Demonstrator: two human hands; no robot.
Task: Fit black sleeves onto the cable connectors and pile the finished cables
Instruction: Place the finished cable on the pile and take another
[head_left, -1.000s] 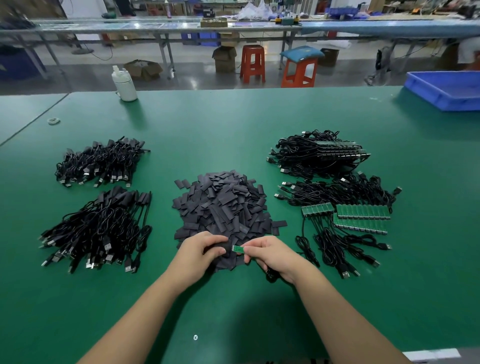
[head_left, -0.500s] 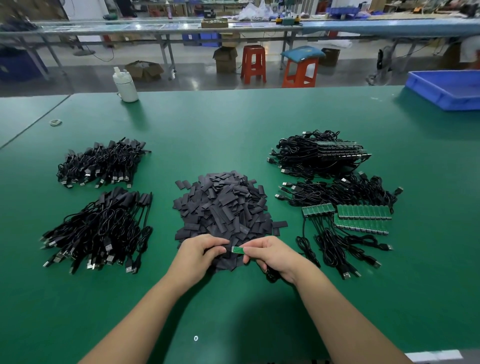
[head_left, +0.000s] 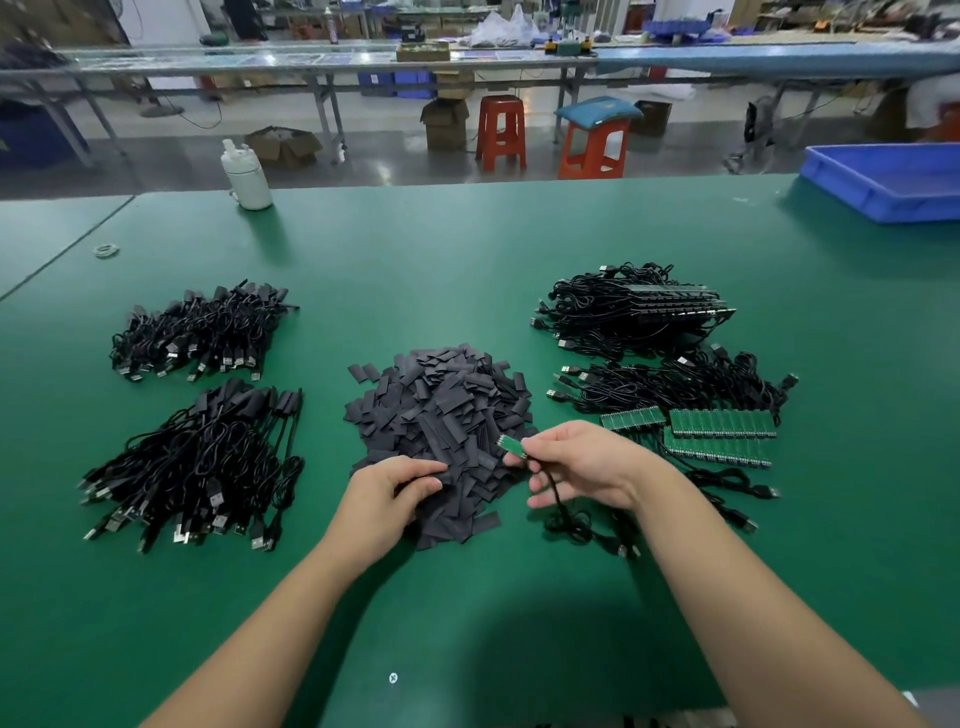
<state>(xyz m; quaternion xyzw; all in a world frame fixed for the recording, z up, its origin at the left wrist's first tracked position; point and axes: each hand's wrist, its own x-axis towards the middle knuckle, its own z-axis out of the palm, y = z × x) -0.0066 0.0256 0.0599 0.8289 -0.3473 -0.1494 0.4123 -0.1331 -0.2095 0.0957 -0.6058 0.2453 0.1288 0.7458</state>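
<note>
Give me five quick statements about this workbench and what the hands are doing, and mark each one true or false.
1. The right hand pinches a green connector board on a black cable. True.
2. The left hand grips a white bottle. False: it rests on the pile of black sleeves, fingers curled into it; the white bottle stands at the table's far edge.
3. A sleeve already covers the held board. False: its green surface is bare.
4. Two heaps of black cables lie left of the sleeves. True.
5. The blue tray sits at the far left. False: far right.
</note>
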